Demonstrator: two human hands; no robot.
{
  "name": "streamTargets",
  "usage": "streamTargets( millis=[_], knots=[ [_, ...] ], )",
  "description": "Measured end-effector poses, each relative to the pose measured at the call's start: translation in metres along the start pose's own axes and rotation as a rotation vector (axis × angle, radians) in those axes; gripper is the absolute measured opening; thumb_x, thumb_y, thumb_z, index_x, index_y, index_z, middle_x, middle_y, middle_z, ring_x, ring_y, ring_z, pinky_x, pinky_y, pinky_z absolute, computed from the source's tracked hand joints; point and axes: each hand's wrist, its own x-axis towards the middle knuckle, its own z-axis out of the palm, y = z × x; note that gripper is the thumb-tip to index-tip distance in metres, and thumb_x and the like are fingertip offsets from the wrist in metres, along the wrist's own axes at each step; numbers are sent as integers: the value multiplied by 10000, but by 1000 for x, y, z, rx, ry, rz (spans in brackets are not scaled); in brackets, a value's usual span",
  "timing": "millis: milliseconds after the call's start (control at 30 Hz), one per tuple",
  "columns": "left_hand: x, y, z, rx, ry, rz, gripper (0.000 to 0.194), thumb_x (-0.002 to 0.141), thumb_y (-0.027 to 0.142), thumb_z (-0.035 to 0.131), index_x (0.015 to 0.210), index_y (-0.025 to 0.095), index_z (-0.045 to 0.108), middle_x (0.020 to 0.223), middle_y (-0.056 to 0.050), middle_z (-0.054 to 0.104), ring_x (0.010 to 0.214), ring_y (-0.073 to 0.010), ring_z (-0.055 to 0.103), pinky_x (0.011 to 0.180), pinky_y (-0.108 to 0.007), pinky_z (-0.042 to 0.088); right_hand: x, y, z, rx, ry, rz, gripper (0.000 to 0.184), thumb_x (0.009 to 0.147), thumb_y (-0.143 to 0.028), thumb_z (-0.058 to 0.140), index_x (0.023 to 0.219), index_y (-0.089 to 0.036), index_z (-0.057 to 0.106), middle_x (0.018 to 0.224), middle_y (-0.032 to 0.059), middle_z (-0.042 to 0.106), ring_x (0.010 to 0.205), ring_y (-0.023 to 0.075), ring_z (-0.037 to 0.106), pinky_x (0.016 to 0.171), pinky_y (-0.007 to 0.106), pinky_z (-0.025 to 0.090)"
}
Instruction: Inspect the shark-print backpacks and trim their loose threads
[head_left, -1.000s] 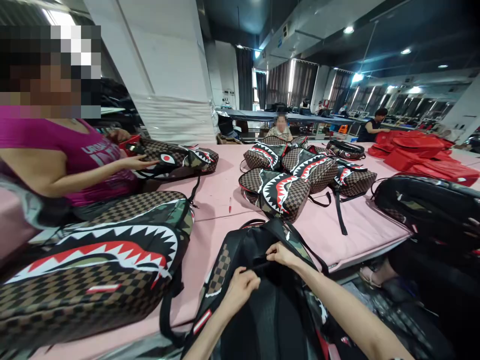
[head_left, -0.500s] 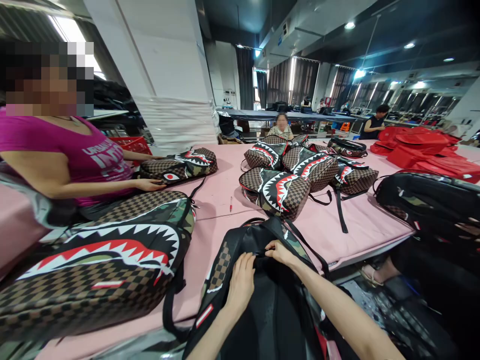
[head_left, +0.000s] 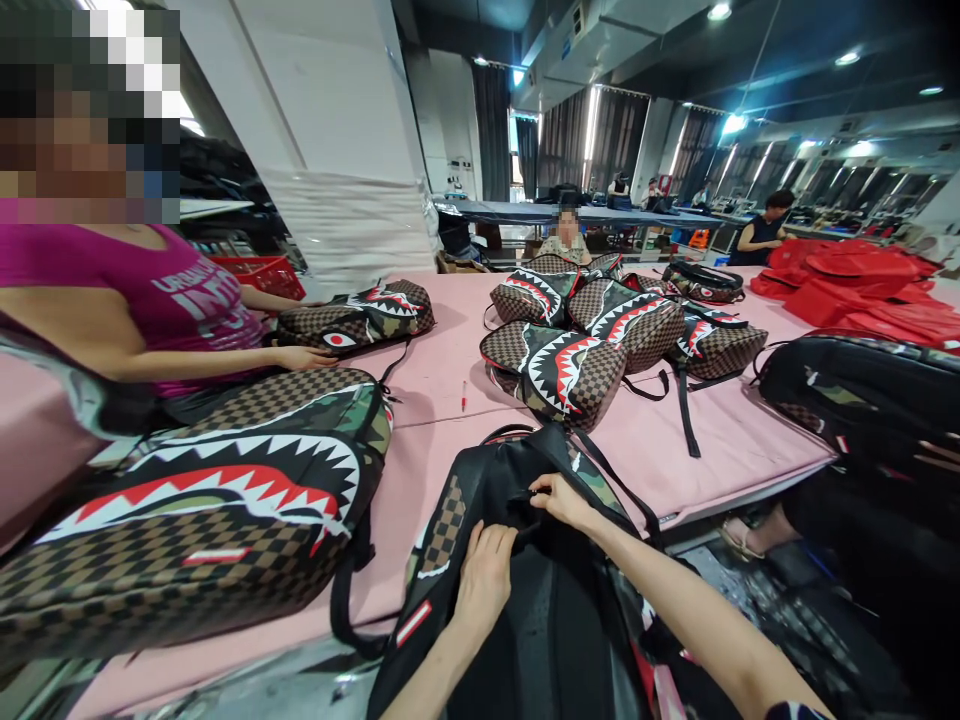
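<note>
Your left hand [head_left: 486, 572] has slid down flat on the black backpack [head_left: 517, 600]; your right hand [head_left: 559, 497] pinches its top edge.

Only one view, worn on your head: it looks forward and down, close over your left hand [head_left: 486, 575] and right hand [head_left: 564, 500], across the pink cloth-covered table [head_left: 450, 400] toward the hall beyond.

Bag factory: backpacks [head_left: 559, 372] cover worktables [head_left: 720, 450].
</note>
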Motion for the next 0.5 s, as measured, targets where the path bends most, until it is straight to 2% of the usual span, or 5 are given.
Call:
streamTargets(
  millis=[133,233,367,500],
  knots=[
    [-1,4,0,16,75,15,339,793,16,366,1028,153,569,937,-64,624,967,-192,564,994,-470,368,1,-5,-18,-119,3,-113,237,741,-141,569,959,-169,659,867,39,609,773,149,548,710,249,406],
    [-1,4,0,21,85,13,331,787,17,379,1018,155,572,934,-62,623,957,-188,565,991,-468,375,3,-8,-29,-220,1,-190,215,768,-131,556,950,-165,664,872,53,601,835,172,533,768,281,393],
    [-1,4,1,34,85,11,336,771,8,390,1017,149,570,934,-63,619,959,-193,562,991,-468,378,4,-9,-31,-340,-20,-273,185,763,-115,585,918,-166,674,852,53,606,880,189,507,823,311,370],
    [-3,4,3,37,71,13,330,769,16,410,1034,143,560,945,-66,615,962,-199,558,991,-473,375,4,-9,-29,-421,-36,-320,171,785,-132,582,920,-179,677,837,46,607,865,181,495,799,298,373]
  ],
)
